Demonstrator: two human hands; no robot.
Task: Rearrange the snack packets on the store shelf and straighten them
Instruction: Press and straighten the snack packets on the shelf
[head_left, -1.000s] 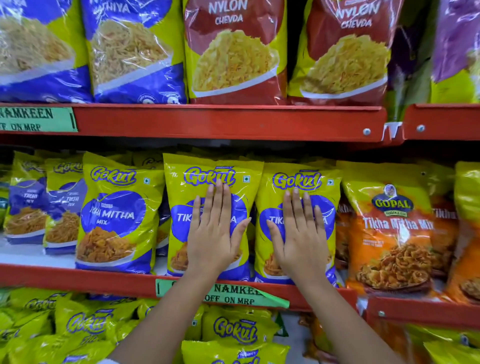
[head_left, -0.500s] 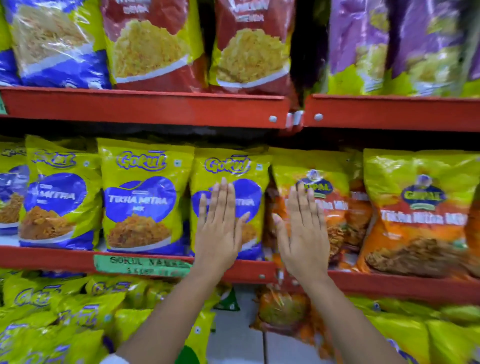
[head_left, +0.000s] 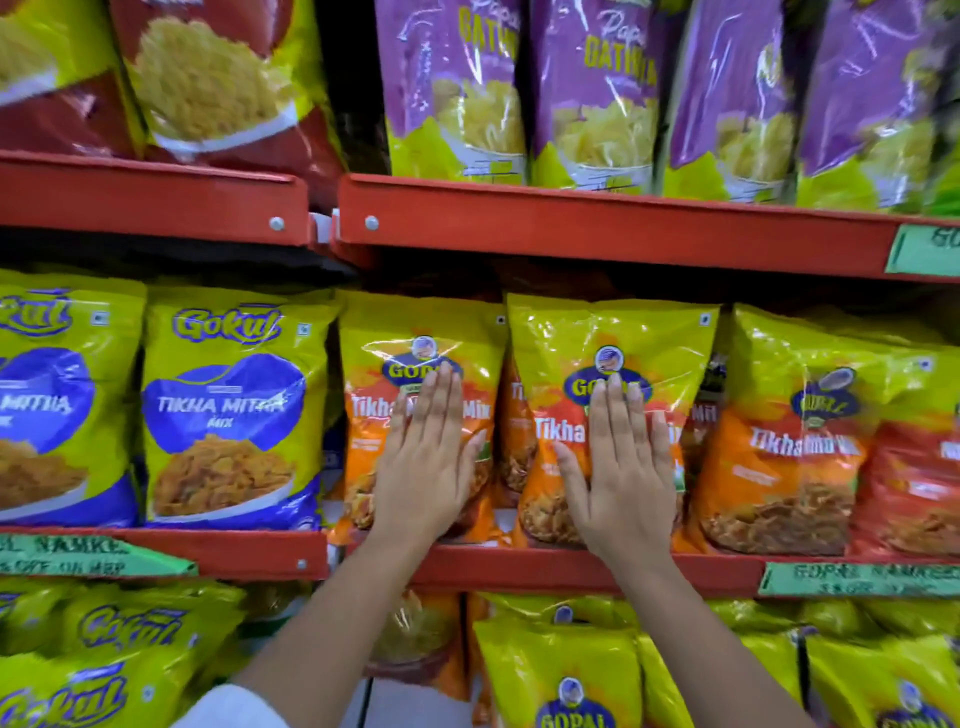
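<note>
On the middle red shelf (head_left: 571, 571) stand upright yellow-and-orange Gopal Tikha Mitha Mix packets. My left hand (head_left: 428, 462) lies flat, fingers together, against the front of one Gopal packet (head_left: 395, 332). My right hand (head_left: 621, 473) lies flat on the neighbouring Gopal packet (head_left: 613, 327) to its right. Neither hand grips anything. A third Gopal packet (head_left: 789, 467) stands further right. Left of my hands are yellow-and-blue Gokul Tikha Mitha packets (head_left: 234, 410), also upright.
The upper red shelf (head_left: 597, 223) carries purple packets (head_left: 457, 88) and red-and-yellow packets (head_left: 208, 88). Below, more Gokul packets (head_left: 114, 654) and Gopal packets (head_left: 566, 675) lie on the lowest level. Green handwritten price labels (head_left: 88, 556) are stuck to the shelf edges.
Both hands have shifted right along the shelf, from the blue Gokul packets onto the two orange Gopal packets. The view has followed to the right.
</note>
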